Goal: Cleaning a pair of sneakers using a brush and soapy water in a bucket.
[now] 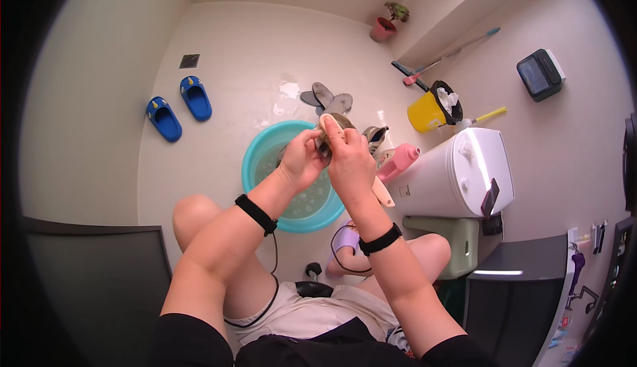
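Note:
Over a turquoise plastic basin [247,173] of sudsy water, my left hand [303,162] grips a brownish shoe [342,118], mostly hidden behind my hands. A scrub brush with a pale pink handle [383,194] is in my right hand [352,168]. My right index finger lies along the back of the brush head, which is against the shoe. Its bristles are barely visible. A dark object [281,155] shows in the basin beside my left wrist, partly covered. Just right of the basin stands another shoe [376,136], near a pink detergent bottle [399,162].
Grey insoles [326,97] lie on wet floor beyond the basin. Blue slippers [196,99] sit at left. On the right are a yellow trash bin [425,112], a white lidded bin [433,178] and a green stool [443,237]. A cable [332,247] hangs near my knees.

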Demonstrator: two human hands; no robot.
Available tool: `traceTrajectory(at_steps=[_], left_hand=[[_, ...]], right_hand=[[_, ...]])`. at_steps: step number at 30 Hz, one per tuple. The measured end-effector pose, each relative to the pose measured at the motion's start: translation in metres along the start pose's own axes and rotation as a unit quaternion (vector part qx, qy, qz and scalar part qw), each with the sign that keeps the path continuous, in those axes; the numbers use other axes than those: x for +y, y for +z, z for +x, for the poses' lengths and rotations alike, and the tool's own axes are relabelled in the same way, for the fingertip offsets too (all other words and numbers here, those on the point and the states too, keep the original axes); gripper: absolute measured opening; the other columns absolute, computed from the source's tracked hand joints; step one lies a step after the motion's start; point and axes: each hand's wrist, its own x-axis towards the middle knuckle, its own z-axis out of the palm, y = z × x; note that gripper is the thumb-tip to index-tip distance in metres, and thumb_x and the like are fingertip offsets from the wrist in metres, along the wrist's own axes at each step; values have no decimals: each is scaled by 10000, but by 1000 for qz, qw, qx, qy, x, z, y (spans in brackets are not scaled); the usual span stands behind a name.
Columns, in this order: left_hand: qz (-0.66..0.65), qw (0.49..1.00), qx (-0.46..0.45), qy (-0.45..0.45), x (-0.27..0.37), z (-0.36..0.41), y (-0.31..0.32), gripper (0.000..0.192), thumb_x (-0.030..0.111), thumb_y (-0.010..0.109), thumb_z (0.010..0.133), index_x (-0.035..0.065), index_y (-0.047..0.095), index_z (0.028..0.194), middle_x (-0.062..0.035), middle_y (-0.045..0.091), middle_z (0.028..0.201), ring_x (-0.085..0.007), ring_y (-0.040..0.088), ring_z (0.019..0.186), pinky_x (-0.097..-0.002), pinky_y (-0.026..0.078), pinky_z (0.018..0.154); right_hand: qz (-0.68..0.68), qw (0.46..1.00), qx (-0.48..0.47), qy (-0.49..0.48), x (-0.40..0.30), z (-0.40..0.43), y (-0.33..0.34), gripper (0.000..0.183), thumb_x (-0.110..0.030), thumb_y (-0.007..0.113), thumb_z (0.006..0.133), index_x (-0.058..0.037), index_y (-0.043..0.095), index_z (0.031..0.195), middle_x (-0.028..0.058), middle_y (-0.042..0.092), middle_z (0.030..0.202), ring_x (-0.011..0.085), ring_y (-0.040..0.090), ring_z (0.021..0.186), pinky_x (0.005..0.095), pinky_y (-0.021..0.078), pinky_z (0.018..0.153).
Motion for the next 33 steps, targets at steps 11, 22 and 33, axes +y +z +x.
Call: traceTrajectory(at_steps=[11, 22, 33], left_hand=[[-10, 995, 89, 43, -12, 11, -13, 398, 290, 268, 1091, 45, 513, 1287, -115, 605, 1265, -230, 582, 1194, -398, 457, 1067], [-10, 995, 98, 21, 1, 4, -9, 408, 287, 292, 1076, 32, 533, 1283, -119, 601, 1283, -247, 601, 1162, -416, 484, 1030], [-26, 993, 113, 5, 7, -4, 8, 384, 245, 296, 1072, 15, 517, 1285, -136, 601, 1264, -254, 601, 1153, -402, 498, 1011]], right_hand=[[7, 1000, -23, 15, -10, -9, 3, 605, -36, 595, 826, -257, 572, 1388, 64, 580, 990, 279, 599, 921, 406, 553, 695], [11, 999, -23, -29, -20, -28, 7, 622, -43, 606, 815, -258, 570, 1398, 57, 578, 1000, 271, 595, 881, 381, 560, 671], [14, 999, -39, -24, -20, -28, 3, 660, -47, 610, 813, -256, 534, 1434, 61, 571, 1005, 285, 589, 888, 398, 559, 671]])
